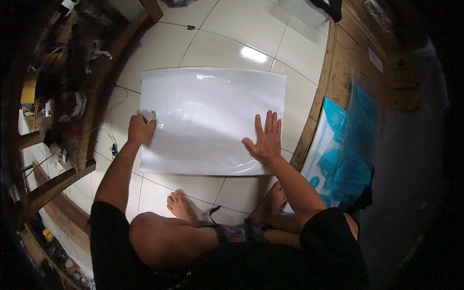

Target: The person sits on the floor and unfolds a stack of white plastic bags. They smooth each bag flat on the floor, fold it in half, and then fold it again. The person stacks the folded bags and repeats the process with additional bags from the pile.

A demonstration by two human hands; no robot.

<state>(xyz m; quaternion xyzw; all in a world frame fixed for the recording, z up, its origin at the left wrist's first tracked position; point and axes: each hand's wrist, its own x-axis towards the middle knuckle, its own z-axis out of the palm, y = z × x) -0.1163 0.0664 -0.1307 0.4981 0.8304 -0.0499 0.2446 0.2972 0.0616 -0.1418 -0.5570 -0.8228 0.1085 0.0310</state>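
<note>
On tiled floor (227, 46): glossy white sheet (208, 116), flat, long edges running left to right. At sheet's left edge: left hand (140, 129), fingers curled, grip clenched on the edge. On sheet's lower right part: right hand (266, 137), palm down, fingers spread, grip released, pressing flat. Right of sheet, past wooden border (333, 72): blue packets (345, 154).

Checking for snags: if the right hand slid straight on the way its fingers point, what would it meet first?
Nothing at first: the right hand lies flat on the white glossy sheet, fingers aimed at its far edge. Past that, bare tiled floor; the white container sits farther off, probably rightward.
</note>
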